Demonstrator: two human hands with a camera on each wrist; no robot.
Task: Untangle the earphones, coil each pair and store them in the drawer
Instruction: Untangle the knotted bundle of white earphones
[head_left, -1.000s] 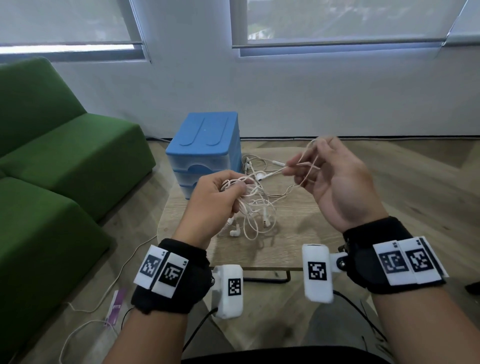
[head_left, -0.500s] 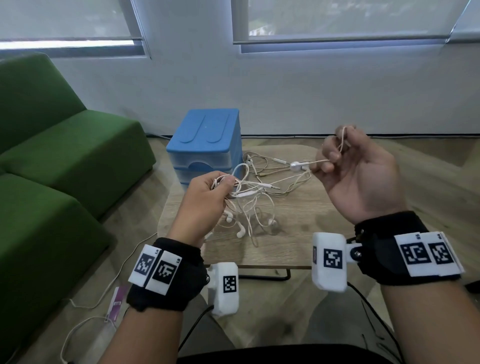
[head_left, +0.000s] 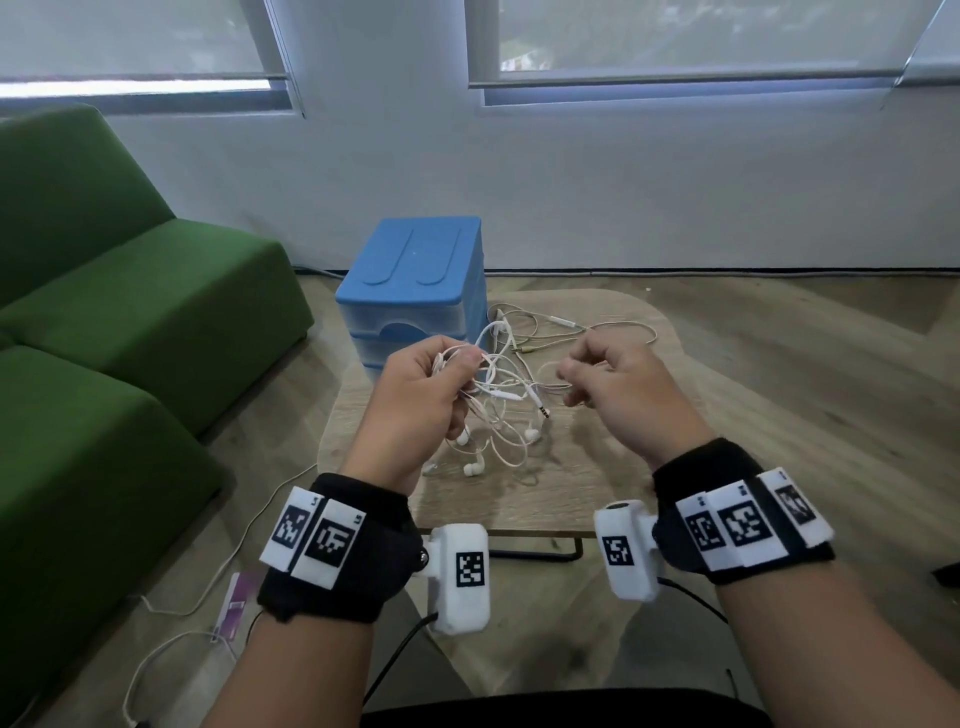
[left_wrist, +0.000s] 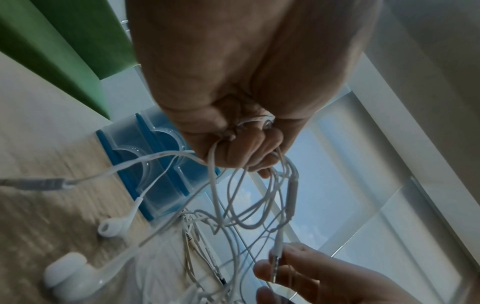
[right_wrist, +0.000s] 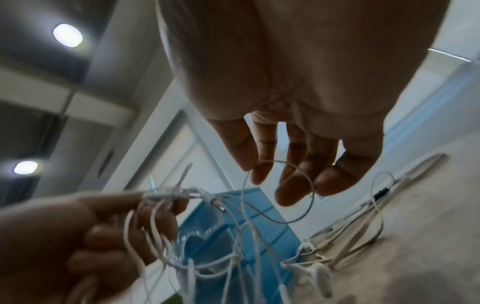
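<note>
A tangle of white earphones (head_left: 498, 410) hangs from my left hand (head_left: 462, 369), which grips a bunch of its cables above the small wooden table (head_left: 571, 483); several earbuds dangle down to the tabletop. My right hand (head_left: 576, 376) is close to the tangle's right side, and its thumb and fingers lightly pinch a loop of white cable (right_wrist: 285, 185). In the left wrist view the jack plug (left_wrist: 276, 259) lies between the right hand's fingertips. A beige pair of earphones (head_left: 566, 327) lies loose on the table behind. The blue drawer unit (head_left: 415, 275) stands at the table's far left, drawers closed.
A green sofa (head_left: 114, 322) fills the left side. On the floor beside the table lie a white cable (head_left: 218, 587) and a purple packet (head_left: 236, 608). A white wall and windows are behind the table, and wooden floor lies to the right.
My right hand, which was raised and pulling a cable taut to the right, has dropped and moved left to the tangle; the cable is slack. The left hand keeps its grip.
</note>
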